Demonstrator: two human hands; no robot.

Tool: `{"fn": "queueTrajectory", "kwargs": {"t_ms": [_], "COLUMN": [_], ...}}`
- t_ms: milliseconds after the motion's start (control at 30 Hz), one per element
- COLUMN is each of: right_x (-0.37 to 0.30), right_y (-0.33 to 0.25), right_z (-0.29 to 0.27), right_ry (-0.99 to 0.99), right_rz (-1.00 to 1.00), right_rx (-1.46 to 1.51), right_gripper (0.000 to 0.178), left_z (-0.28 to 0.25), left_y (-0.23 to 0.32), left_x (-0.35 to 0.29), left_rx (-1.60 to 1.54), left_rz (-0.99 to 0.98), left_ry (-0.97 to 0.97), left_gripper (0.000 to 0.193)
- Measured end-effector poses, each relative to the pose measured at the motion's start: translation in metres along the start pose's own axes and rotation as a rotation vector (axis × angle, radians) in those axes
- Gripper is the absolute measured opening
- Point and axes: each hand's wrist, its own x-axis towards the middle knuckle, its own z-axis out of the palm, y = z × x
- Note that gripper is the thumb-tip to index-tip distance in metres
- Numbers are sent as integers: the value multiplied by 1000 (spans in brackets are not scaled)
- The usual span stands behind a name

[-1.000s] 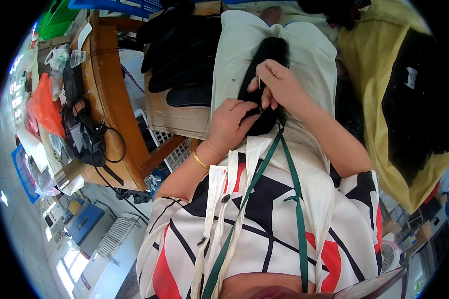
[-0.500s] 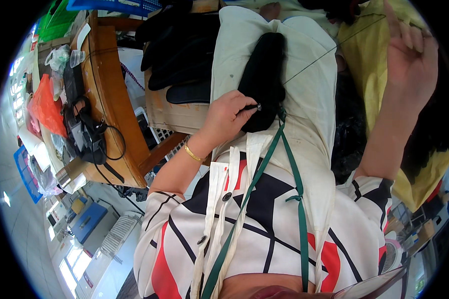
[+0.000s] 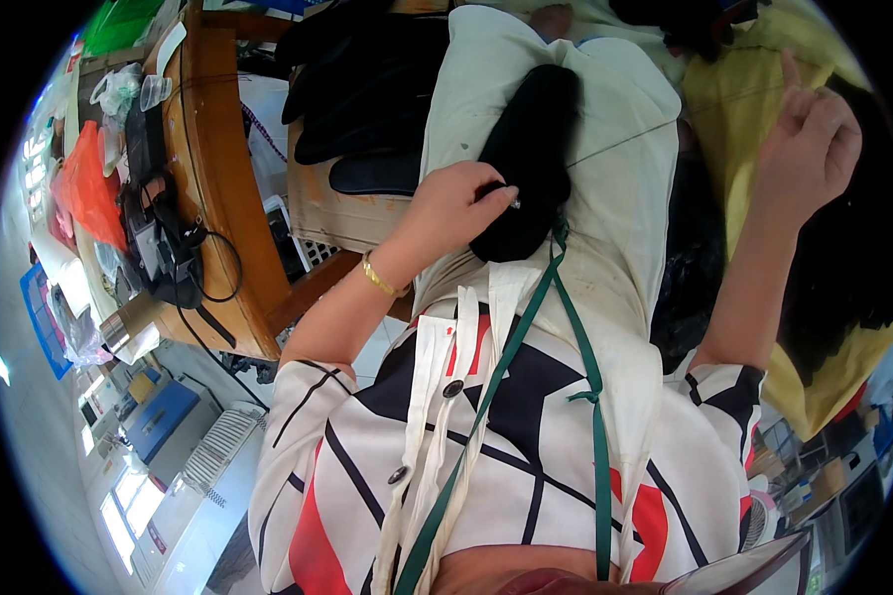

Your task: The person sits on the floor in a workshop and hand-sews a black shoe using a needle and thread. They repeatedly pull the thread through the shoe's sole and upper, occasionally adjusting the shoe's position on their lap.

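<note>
Right hand (image 3: 812, 139) has swung off the black piece (image 3: 528, 134), thread (image 3: 625, 142) taut.

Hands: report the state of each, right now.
Left hand: closed, pinching the black fuzzy piece.
Right hand: mostly closed; whether it grips the dark thread cannot be told.

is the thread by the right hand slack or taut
Taut, it seems: the thread runs nearly straight from the black piece toward the right hand.
</note>
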Motion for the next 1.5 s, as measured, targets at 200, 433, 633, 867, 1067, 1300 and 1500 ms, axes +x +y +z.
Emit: {"fn": "queueTrajectory", "kwargs": {"t_ms": [200,433,633,867,1067,1300,1500], "right_x": [-21,-18,-34,-67,-85,-88,-90], "right_y": [-9,-44,-86,-88,-50,13,57], "right_z": [-9,-1,17,4,3,85,138], "right_ry": [-61,7,4,-202,-327,-578,-720], "right_rz": [66,37,-11,108,323,632,757], "right_rx": [-94,-23,-216,-717,-794,-423,-148], "right_gripper": [5,19,12,12,14,20,23], "left_z": [18,-13,-120,-115,-88,-62,-53], "left_y": [-15,-33,8,19,14,26,17], "left_x": [-42,-31,-3,68,36,11,27], "left_rx": [-47,-295,-411,24,353,234,140], "left_rz": [-270,-161,256,162,238,-35,66], "left_ry": [133,356,421,-26,790,492,512], "left_gripper": [61,37,28,36,35,62,35]}}
